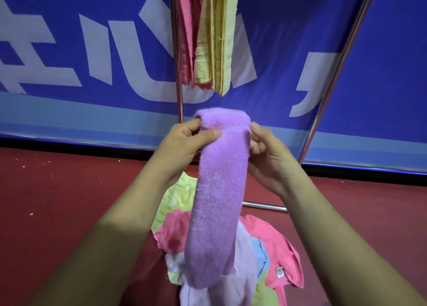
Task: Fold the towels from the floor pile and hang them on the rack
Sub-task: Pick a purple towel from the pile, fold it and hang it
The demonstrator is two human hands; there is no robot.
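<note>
purple towel [215, 190] pinched at its fold by left hand [182, 143] and right hand [270, 157], apt to slip open onto the floor pile [272, 243] on any slackening.

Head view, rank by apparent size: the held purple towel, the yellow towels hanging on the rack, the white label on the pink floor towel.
1. purple towel, nearest the camera, so only apparently largest
2. yellow towels, cropped at top
3. white label

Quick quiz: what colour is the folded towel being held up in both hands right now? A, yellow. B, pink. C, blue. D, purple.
D: the purple towel, folded into a long strip, is pinched near its top by the left hand and the right hand.
</note>
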